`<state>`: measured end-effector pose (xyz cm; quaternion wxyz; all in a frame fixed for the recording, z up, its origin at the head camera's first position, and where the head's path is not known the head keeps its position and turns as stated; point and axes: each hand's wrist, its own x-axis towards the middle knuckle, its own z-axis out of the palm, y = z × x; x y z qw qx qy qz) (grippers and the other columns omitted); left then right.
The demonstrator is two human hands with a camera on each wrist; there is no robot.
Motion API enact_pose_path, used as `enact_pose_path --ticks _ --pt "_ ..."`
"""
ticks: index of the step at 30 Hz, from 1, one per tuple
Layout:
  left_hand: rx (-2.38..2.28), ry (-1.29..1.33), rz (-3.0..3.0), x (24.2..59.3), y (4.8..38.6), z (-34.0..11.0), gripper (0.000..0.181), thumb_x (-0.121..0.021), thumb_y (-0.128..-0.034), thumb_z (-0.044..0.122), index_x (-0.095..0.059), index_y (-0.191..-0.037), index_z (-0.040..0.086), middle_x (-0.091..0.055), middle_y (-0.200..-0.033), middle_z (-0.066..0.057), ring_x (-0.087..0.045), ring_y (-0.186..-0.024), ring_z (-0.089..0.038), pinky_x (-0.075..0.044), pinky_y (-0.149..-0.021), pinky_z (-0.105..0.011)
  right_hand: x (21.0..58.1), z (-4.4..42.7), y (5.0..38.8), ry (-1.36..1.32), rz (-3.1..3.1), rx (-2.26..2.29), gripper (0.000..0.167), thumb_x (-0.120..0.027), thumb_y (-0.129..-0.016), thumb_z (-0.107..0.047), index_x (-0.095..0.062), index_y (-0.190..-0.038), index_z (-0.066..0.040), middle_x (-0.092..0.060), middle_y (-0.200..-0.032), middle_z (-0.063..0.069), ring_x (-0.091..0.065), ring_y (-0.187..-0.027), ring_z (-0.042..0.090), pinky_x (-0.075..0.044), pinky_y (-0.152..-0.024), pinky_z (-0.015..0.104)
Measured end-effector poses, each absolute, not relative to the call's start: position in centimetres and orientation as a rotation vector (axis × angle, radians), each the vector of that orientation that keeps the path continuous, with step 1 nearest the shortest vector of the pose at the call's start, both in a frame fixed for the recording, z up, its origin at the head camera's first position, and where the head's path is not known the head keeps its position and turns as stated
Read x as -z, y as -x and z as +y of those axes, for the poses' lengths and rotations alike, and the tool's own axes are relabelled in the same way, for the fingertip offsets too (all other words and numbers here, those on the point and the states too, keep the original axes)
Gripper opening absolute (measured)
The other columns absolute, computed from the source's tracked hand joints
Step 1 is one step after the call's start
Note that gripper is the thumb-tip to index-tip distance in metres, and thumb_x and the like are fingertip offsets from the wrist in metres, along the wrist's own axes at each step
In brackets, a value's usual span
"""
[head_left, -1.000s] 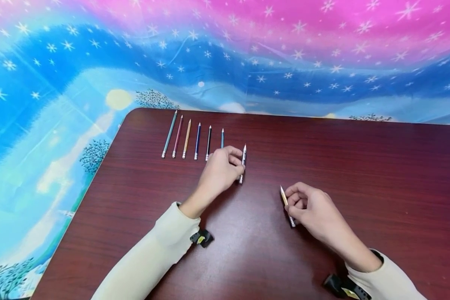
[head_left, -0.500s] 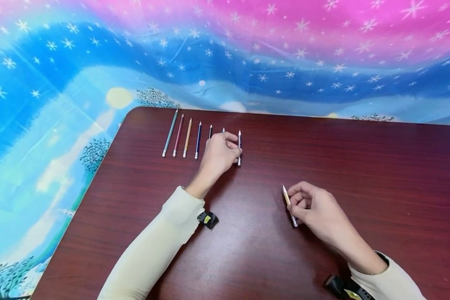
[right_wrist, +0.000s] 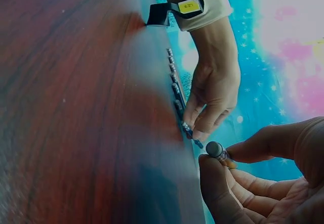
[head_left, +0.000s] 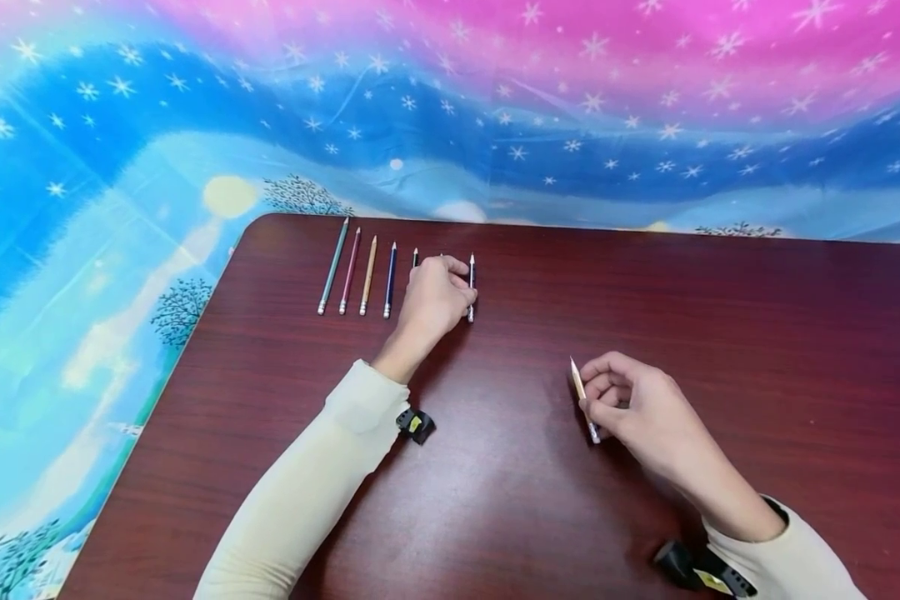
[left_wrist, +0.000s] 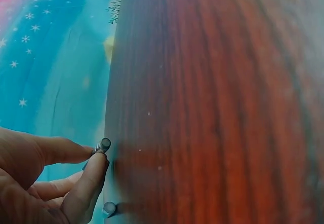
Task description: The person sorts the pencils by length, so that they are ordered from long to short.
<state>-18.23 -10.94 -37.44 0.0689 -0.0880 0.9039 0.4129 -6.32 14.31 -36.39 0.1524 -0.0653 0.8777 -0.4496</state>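
Observation:
In the head view my left hand pinches a dark-and-white patterned pencil, point toward the far edge, at the right end of a row of pencils. Its eraser end shows between thumb and finger in the left wrist view. Nearer me and to the right, my right hand pinches a yellow pencil by its side, tip up and leaning left. The row holds a teal pencil, a maroon pencil, a yellow-orange pencil and a dark blue pencil. My left hand mostly covers a black pencil and another beside it.
The dark red wooden table ends at its far and left edges against a snowflake-patterned cloth. A black strap with a camera sits on the left wrist, and another strap camera on the right.
My left hand has carried the patterned pencil away from me and slightly left, up beside the row. My right hand keeps its yellow pencil and has barely moved.

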Motion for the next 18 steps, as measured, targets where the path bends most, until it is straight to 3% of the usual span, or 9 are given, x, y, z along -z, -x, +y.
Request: enact_pose_path --ticks 18 --pt "-0.969 0.190 2.788 37.24 18.63 -10.66 0.027 -0.073 -0.0968 0.011 -0.072 -0.124 0.006 -0.078 -0.101 -0.003 -0.070 -0.104 -0.021 -0.056 -0.098 -0.037 36.62 14.26 6.16 0.186 2.516 1.317 0.026 -0.066 -0.089 0.006 -0.065 -0.113 0.000 -0.066 -0.087 0.001 -0.059 -0.070 0.002 -0.048 -0.061 0.019"
